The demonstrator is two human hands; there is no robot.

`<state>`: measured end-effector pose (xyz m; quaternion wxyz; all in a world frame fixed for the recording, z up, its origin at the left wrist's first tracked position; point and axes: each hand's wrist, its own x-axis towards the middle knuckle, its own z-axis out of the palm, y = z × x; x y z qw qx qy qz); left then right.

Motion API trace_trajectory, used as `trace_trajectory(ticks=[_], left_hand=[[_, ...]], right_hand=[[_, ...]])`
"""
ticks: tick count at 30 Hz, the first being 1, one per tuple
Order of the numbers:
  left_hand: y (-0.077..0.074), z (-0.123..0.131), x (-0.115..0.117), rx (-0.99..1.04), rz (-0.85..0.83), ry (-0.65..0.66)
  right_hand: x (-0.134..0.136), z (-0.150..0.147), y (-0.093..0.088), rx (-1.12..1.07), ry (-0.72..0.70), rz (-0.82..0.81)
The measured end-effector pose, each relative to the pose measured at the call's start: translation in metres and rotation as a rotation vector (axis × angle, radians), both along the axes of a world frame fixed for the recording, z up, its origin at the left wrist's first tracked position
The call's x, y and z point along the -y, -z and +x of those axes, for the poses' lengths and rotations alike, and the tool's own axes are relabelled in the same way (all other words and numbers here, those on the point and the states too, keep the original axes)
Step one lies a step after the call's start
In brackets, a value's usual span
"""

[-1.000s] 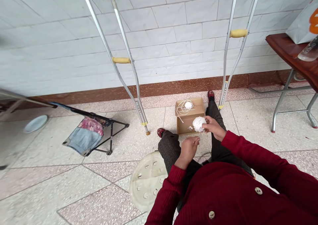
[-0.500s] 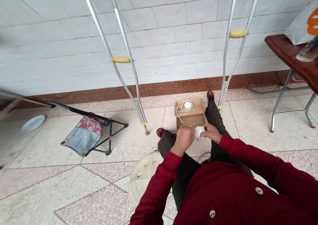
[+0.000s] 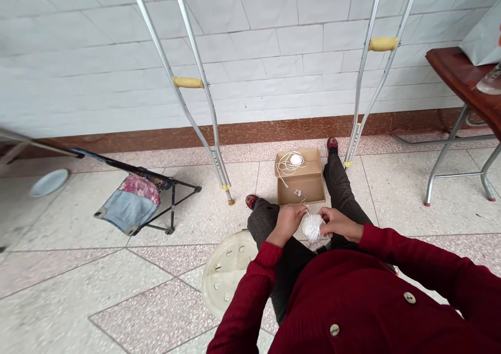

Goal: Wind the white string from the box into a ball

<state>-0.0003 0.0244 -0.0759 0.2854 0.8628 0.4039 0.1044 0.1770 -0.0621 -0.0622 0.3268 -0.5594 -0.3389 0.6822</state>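
A ball of white yarn (image 3: 312,228) is held between my knees, above the floor. My right hand (image 3: 338,224) grips it from the right side, fingers curled on its surface. On the other side my left hand (image 3: 290,221) is closed in a pinch on a thin strand of the yarn, close to the ball. The strand runs up to a small white piece (image 3: 298,193) inside an open cardboard box (image 3: 319,192). On the box's raised flap lie a white cord (image 3: 282,175) in loose loops and a round white object (image 3: 296,159).
Two metal crutches with yellow grips, a left one (image 3: 214,119) and a right one (image 3: 362,90), lean on the tiled wall. A folding stool (image 3: 133,203) and a pale dish (image 3: 49,182) are at left. A round plastic stool (image 3: 225,270) stands beside my leg, a brown table (image 3: 457,77) at right.
Both hands have come lower, nearer my body, with the yarn ball. My left hand has parted from the ball, and more of the ball and the box's inside now shows.
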Motion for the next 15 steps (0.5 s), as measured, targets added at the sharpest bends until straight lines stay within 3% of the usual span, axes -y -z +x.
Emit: trace_trajectory(ticks=[2,5,8,11,15], left_hand=[[-0.013,0.002,-0.005,-0.082,0.117,0.064],[-0.034,0.011,-0.001,-0.209,0.265,0.109],[-0.042,0.019,0.017,-0.193,0.278,0.093],[-0.032,0.021,0.036,-0.122,0.164,0.043],[-0.002,0.012,0.049,0.009,-0.105,0.02]], right_hand=[[0.002,0.004,0.019,0.162,-0.037,-0.073],[-0.014,0.013,0.042,0.49,-0.011,0.009],[-0.039,0.017,0.048,0.515,0.192,0.04],[-0.06,0.016,0.037,0.303,0.438,-0.002],[-0.062,0.013,0.012,0.142,0.461,0.007]])
